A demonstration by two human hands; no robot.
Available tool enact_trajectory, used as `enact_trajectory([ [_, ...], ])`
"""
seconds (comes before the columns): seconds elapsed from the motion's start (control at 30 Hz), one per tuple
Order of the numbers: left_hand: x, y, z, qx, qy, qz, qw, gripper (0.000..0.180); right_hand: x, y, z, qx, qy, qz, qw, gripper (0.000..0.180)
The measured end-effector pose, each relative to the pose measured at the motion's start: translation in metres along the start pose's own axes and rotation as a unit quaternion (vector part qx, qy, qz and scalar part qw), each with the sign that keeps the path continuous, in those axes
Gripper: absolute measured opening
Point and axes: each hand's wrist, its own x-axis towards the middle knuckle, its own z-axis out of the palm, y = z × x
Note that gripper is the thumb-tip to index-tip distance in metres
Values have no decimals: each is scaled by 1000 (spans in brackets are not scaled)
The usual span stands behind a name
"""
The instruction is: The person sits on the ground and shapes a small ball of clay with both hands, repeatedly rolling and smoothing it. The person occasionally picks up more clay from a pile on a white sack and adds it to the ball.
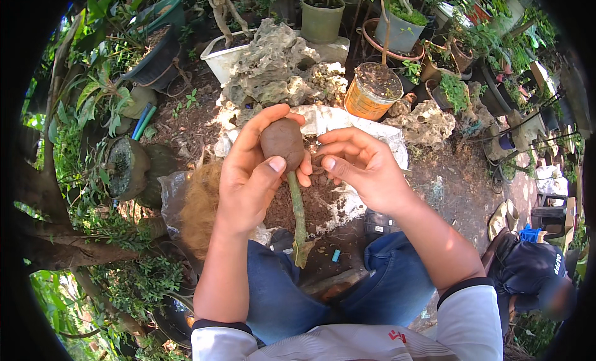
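Observation:
My left hand [248, 175] is wrapped round a ball of smooth brown clay [282, 140], its thumb pressed on the lower side. A green stem cutting [297, 206] runs down from the clay ball toward my lap, its lower end ragged and yellowish. Just right of the ball is my right hand [360, 165], its fingers curled and its thumb bent toward them. Whether a small bit of clay sits at those fingertips I cannot make out. Below both hands, loose reddish-brown soil [279, 209] lies on a white sheet [385, 136].
Coarse rocks [273, 63] stand ahead, beside a yellow-orange bucket [372, 91] of soil and several potted plants. A tan fibre bundle [200, 206] lies left of my arms. A small teal piece [336, 255] lies between my knees. Another person [528, 268] is at the right.

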Motion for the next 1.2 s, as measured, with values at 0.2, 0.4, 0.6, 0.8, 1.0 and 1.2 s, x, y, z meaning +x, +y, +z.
enact_trajectory([
  [0.2, 2, 1, -8, -6, -50, 18, 999, 57, 1, -2, -1, -3, -5, 4, 1000, 34],
  [0.4, 0, -1, -5, -36, -35, 0, 999, 52, 1, -2, -2, -6, -6, -5, 1000, 32],
  [0.6, 1, 2, -9, -20, -49, 31, 998, 52, 0, -4, -1, -12, -6, 2, 1000, 32],
  [0.8, 0, 2, -6, -62, -51, 49, 996, 48, 0, -3, -2, -10, -7, -5, 1000, 31],
  [1.0, -1, 5, -5, -21, -59, 42, 997, 47, 0, -1, -1, -2, -6, 5, 1000, 31],
  [1.2, -3, 2, -1, 8, -69, 43, 997, 48, 1, 0, -3, -16, -4, 16, 1000, 32],
])
